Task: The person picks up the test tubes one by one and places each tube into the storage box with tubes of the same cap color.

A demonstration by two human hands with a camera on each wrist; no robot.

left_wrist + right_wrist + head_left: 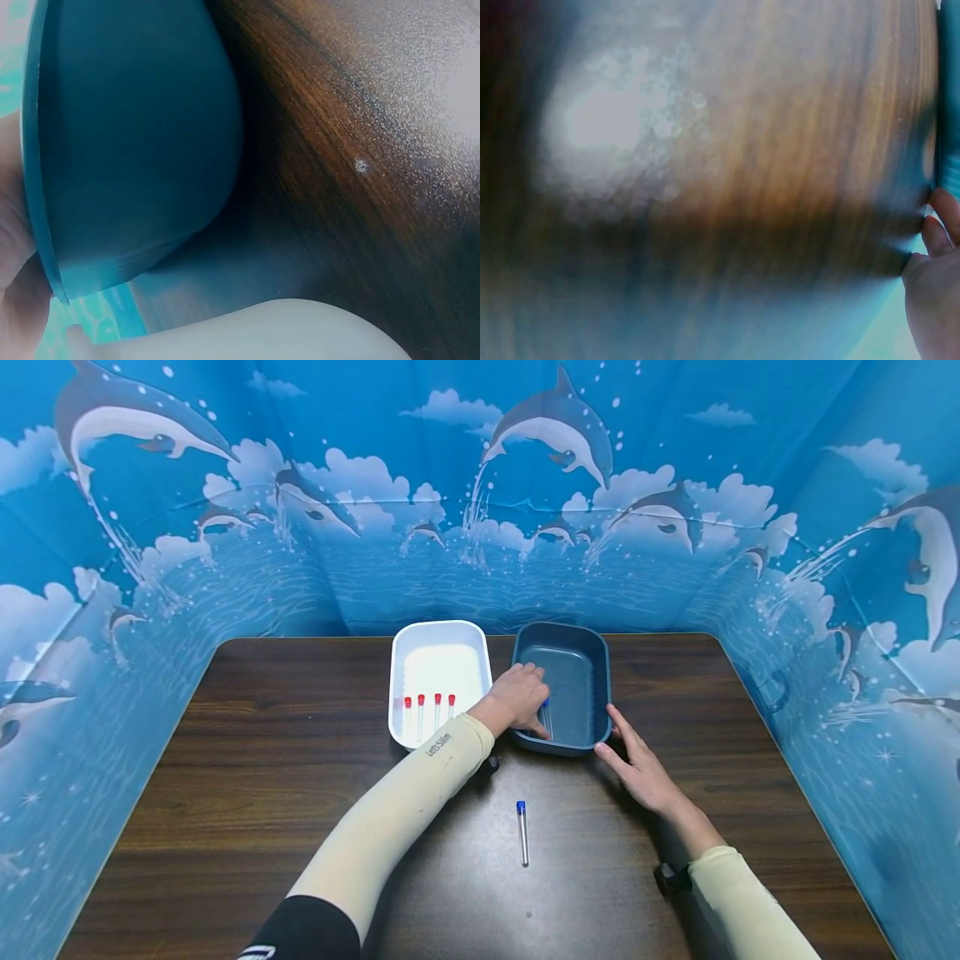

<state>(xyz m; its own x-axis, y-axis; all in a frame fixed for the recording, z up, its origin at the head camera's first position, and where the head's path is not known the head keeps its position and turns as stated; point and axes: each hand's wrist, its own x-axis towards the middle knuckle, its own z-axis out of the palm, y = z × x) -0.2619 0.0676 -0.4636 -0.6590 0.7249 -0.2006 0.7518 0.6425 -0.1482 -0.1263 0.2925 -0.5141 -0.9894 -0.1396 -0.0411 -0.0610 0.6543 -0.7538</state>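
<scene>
My left hand (519,695) reaches over the near left rim of the dark blue tray (573,747), its thumb extended beside a blue-capped test tube (547,718) inside. I cannot tell whether the fingers hold this tube. In the left wrist view, the tray's outer wall (142,142) hides most of the hand (11,232). My right hand (637,768) is at the tray's near right corner, fingers extended and fingertips at the rim; it shows partly in the right wrist view. Another blue-capped test tube (522,833) lies on the table in front of the tray.
A white tray (397,693) stands left of the dark blue one, with several red-capped test tubes (437,710) lined up in its near part. Both sit at the far side of the dark wooden table (300,760). A dolphin-printed curtain (450,568) rises behind.
</scene>
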